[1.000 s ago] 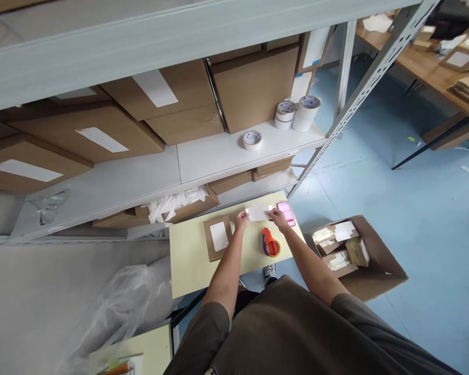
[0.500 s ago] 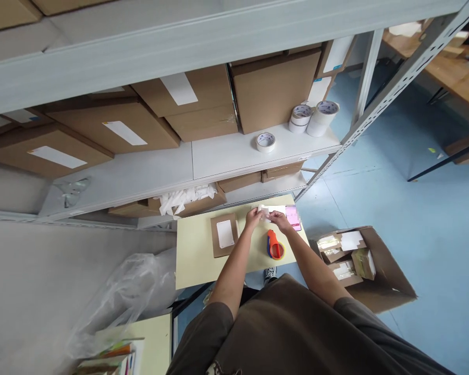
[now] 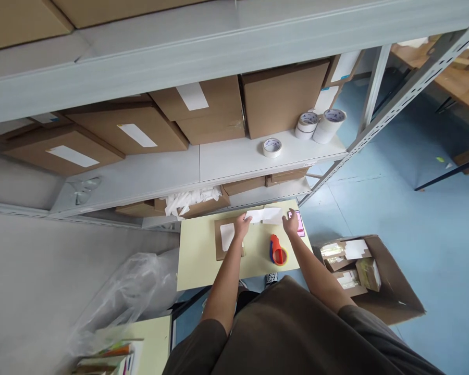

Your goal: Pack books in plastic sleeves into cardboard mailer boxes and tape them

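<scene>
A creased white paper strip (image 3: 255, 215) is pinched at its left end by my left hand (image 3: 241, 227), above the back of the pale yellow table (image 3: 197, 260). Just beyond the strip's right end is my right hand (image 3: 291, 224), thumb and index finger apart, with nothing visible between them. It partly covers a phone with a pink screen (image 3: 300, 227). An orange tape dispenser (image 3: 275, 249) with a tape roll lies between my forearms. Left of it, a flat cardboard box (image 3: 220, 250) with a white label (image 3: 227, 237) rests partly behind my left wrist.
A grey shelf (image 3: 234, 156) behind the table bears cardboard boxes (image 3: 285, 99) and white tape rolls (image 3: 272, 147). An open carton (image 3: 398, 281) holding several small packages stands on the floor at right. Clear plastic wrap (image 3: 125, 291) lies at left.
My hands have moved apart, the right one towards the phone. The white paper that was bunched between them now shows spread out lengthwise. The camera view has shifted slightly.
</scene>
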The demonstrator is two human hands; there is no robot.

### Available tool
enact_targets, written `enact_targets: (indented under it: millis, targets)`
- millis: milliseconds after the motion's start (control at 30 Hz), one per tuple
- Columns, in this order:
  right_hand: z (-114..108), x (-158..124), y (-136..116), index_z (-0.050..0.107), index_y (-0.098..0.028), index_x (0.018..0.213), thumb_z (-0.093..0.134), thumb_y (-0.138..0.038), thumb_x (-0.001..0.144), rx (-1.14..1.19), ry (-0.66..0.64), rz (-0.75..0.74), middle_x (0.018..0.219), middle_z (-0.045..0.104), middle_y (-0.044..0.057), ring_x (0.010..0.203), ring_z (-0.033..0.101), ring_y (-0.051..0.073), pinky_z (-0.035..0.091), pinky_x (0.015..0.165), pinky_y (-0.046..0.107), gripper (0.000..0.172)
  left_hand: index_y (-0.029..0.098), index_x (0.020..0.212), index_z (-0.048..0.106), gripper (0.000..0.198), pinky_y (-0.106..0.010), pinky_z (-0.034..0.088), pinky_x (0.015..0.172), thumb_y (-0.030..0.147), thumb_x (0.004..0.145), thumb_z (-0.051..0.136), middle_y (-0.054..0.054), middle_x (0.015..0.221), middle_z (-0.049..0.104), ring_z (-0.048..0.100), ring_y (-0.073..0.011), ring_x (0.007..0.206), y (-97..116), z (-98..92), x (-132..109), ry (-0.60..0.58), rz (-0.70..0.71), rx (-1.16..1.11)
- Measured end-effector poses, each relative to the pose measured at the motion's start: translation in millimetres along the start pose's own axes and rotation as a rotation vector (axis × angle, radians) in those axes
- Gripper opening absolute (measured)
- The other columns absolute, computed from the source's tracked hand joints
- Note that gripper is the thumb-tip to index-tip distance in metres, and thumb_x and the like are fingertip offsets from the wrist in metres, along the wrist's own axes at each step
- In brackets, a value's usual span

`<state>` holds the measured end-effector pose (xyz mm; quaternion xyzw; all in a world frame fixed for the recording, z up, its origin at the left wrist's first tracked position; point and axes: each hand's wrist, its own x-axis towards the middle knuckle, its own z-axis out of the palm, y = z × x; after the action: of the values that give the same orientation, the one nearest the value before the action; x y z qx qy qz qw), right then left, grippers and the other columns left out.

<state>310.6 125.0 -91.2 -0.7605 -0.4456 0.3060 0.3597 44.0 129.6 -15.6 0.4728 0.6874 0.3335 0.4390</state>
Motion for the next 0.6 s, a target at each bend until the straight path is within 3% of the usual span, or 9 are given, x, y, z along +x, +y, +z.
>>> enact_targets:
  millis: [100,167,233,300,367,467,600]
  targets:
    - [6,-5,-24,0.062,-0.023,0.144,0.058,-0.030,0.088,-0.048,-0.217,-0.305,0.153,0.061,0.013,0.148,0.051,0.033,0.045,0.119,0.052,0.056,0.017,0.091,0.076,0.030,-0.032,0.050,0.086,0.045,0.081,0.071,-0.005,0.092,0.078,0.070,-0.0252,0.090,7,-7.9,-8,-0.063,0.057,-0.024]
    - [8,-4,-42,0.068,-0.026,0.137,0.061,-0.029,0.089,-0.083,-0.372,-0.433,0.151,0.064,0.011,0.152,0.045,0.034,0.040,0.122,0.056,0.048,0.017,0.095,0.077,0.033,-0.034,0.051,0.088,0.046,0.081,0.072,-0.008,0.097,0.079,0.070,-0.0259,0.093,10,-16.7,-15,-0.087,0.070,-0.048]
    - [6,0,-59,0.075,-0.028,0.121,0.064,-0.031,0.091,-0.107,-0.501,-0.497,0.140,0.072,0.009,0.147,0.050,0.036,0.042,0.119,0.057,0.032,0.017,0.098,0.077,0.035,-0.034,0.052,0.088,0.048,0.082,0.072,-0.008,0.098,0.079,0.070,-0.0255,0.093,11,-27.5,-22,-0.080,0.072,-0.073]
    - [2,5,-72,0.077,-0.027,0.103,0.064,-0.034,0.093,-0.107,-0.600,-0.507,0.125,0.077,0.009,0.130,0.063,0.034,0.048,0.110,0.051,0.018,0.018,0.093,0.075,0.036,-0.032,0.051,0.085,0.052,0.084,0.070,-0.005,0.090,0.076,0.067,-0.0238,0.088,11,-38.0,-27,-0.039,0.067,-0.076]
    - [-3,8,-82,0.075,-0.026,0.091,0.065,-0.041,0.093,-0.077,-0.676,-0.475,0.107,0.079,0.008,0.105,0.071,0.029,0.054,0.094,0.042,0.018,0.019,0.081,0.069,0.040,-0.030,0.049,0.079,0.058,0.086,0.067,-0.002,0.076,0.068,0.063,-0.0215,0.081,11,-45.5,-31,0.013,0.048,-0.045]
    - [-8,10,-92,0.071,-0.025,0.078,0.071,-0.051,0.087,0.032,-0.746,-0.415,0.085,0.075,0.003,0.078,0.066,0.023,0.050,0.072,0.033,0.027,0.021,0.068,0.059,0.047,-0.027,0.046,0.072,0.064,0.086,0.067,0.002,0.064,0.054,0.058,-0.0189,0.075,11,-47.9,-38,0.082,0.005,-0.012]
    - [-13,13,-101,0.068,-0.025,0.069,0.079,-0.054,0.077,0.162,-0.778,-0.336,0.071,0.070,0.001,0.068,0.057,0.020,0.044,0.065,0.031,0.032,0.022,0.069,0.060,0.049,-0.026,0.044,0.067,0.068,0.085,0.066,0.002,0.062,0.053,0.057,-0.0186,0.074,8,-47.7,-49,0.245,-0.053,-0.085]
